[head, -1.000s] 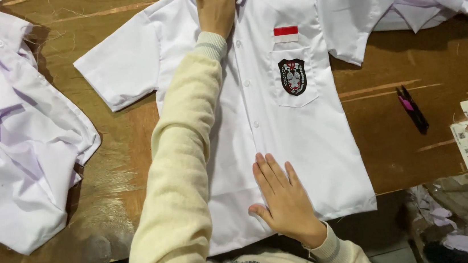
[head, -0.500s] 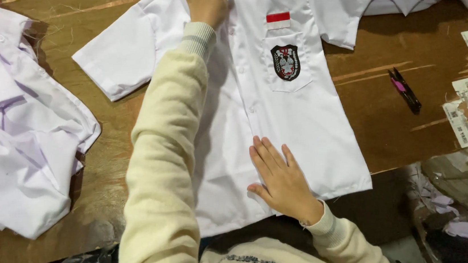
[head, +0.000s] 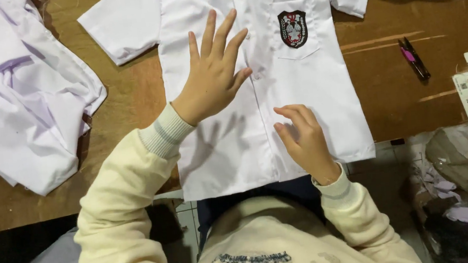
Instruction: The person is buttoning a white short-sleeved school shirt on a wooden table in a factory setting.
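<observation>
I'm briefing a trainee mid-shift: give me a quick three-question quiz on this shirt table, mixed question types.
1. True or false: the left hand lies pressed flat on the white shirt.
2. Which lies on the wooden table to the right of the shirt?
A. a steam iron
B. a small black clipper with a pink part
C. a tape measure
3. Fill in: the right hand has its fingers ____ over the shirt's lower front.

Key
1. False: it is raised with fingers spread, casting a shadow on the cloth.
2. B
3. curled
</observation>
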